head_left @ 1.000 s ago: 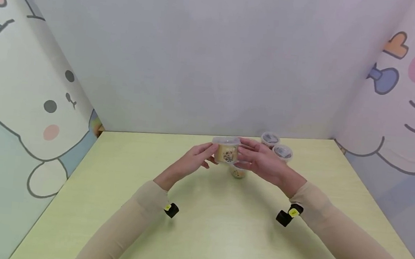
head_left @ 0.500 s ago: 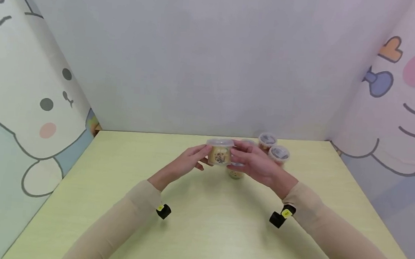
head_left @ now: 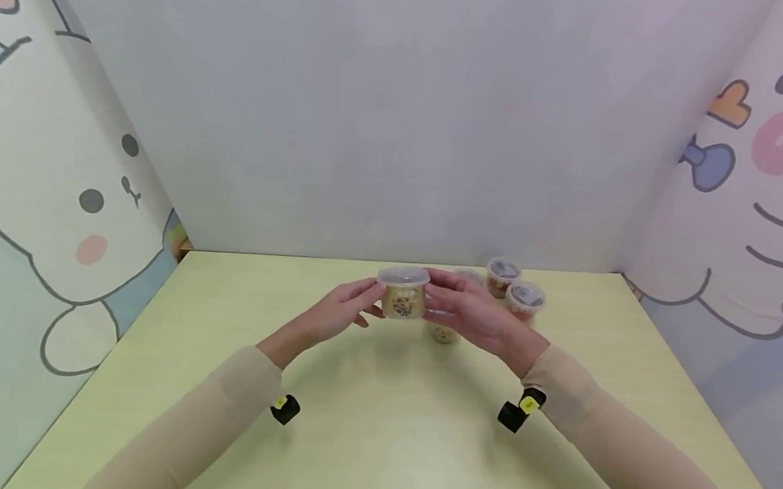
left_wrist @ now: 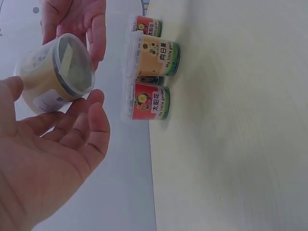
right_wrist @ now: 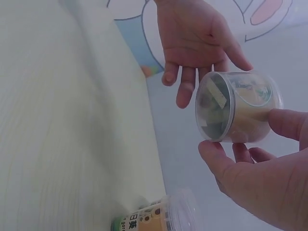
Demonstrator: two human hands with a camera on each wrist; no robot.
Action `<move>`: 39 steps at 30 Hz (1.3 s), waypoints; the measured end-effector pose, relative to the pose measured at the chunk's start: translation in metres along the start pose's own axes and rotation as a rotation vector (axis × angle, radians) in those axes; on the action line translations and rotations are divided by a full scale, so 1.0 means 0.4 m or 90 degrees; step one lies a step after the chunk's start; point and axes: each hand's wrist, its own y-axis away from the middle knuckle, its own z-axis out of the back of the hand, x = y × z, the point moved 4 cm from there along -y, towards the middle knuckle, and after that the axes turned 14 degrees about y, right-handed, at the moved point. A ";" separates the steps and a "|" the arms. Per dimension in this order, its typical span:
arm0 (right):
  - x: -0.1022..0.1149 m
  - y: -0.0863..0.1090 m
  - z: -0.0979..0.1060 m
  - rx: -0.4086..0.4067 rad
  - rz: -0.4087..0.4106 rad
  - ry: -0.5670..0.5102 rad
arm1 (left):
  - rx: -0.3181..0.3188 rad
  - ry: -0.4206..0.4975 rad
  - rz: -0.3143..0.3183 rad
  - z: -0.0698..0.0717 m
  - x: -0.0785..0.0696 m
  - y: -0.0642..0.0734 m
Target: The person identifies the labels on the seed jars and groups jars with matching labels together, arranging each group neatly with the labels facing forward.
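You seem to be on the holding-up step: your left hand [head_left: 337,311] and right hand [head_left: 481,316] grip one cup [head_left: 404,300] above the bench [head_left: 403,432]. Next likely needs gentle, steady fingers.

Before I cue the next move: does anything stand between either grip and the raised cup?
Nothing visible: left grip and right grip touch the raised cup. The other cups stand on the table, partly behind the right grip in the head view.
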 end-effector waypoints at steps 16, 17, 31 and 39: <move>-0.004 -0.131 -0.100 -0.045 -0.011 -0.034 | -0.090 0.002 0.011 0.121 0.002 0.043; -0.008 -0.147 -0.106 -0.055 -0.014 -0.037 | -0.093 0.001 0.014 0.133 0.006 0.041; -0.074 -0.366 -0.211 -0.159 0.025 -0.092 | -0.187 0.036 0.066 0.296 0.110 0.006; -0.102 -0.437 -0.222 -0.189 0.048 -0.059 | -0.209 0.063 0.080 0.331 0.143 -0.006</move>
